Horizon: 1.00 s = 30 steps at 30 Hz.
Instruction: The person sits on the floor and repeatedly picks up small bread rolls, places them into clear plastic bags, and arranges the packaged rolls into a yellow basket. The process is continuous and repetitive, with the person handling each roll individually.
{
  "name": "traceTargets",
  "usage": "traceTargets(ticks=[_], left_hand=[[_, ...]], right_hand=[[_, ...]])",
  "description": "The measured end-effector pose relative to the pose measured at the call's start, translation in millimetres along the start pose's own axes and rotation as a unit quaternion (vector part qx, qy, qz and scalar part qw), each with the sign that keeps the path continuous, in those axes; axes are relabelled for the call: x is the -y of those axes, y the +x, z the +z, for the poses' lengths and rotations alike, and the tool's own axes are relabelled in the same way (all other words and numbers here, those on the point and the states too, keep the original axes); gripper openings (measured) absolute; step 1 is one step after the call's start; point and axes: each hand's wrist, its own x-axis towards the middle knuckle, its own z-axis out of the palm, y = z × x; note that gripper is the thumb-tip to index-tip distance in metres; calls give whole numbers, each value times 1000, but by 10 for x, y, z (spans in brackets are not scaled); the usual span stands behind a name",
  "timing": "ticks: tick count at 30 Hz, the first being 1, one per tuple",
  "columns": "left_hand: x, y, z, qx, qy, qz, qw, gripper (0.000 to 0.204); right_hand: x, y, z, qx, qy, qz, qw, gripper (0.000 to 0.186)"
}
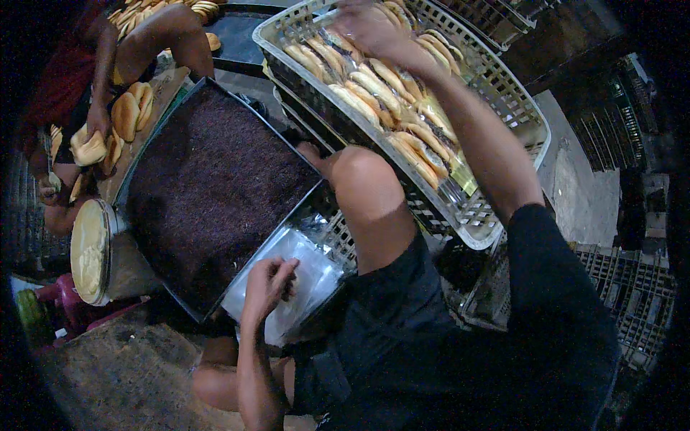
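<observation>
My left hand [269, 286] is closed, its fingers curled over a stack of clear plastic bags [313, 269]. Whether a bag is pinched in it is hard to make out. Up at the far end of a pale plastic crate [480, 235], my right hand [370, 30] is smeared by motion, and its fingers cannot be read. Rows of filled long buns [374, 90] in clear wrappers lie in that crate beneath my right forearm. Left of my knee is a wide metal tray [263, 251] heaped with dark, crumbly filling [215, 165].
At the left a co-worker's hand [99, 121] holds a split bun [89, 148]; more buns [126, 117] lean on a board beside it. A bucket [133, 262] of pale cream stands against the metal tray. Black crates [629, 298] are at the right.
</observation>
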Motion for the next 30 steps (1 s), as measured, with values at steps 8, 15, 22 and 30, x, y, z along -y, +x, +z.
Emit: traceTargets(ticks=[8,15,22,30], left_hand=[[345,-50,-230,-129,-402,29,906,60],[185,-259,-675,-329,-600,140,716,42],[762,-657,-1447,-616,-495,173,588,43],[867,-886,-1675,-562,-624,242,487,59]], right_hand=[[1395,-1157,1872,138,-3,-123,983,20],[1509,-1699,2074,66,310,250,915,20],[1279,-943,3024,5,14,-20,1000,59],[921,-598,4033,-99,-229,149,957,121]])
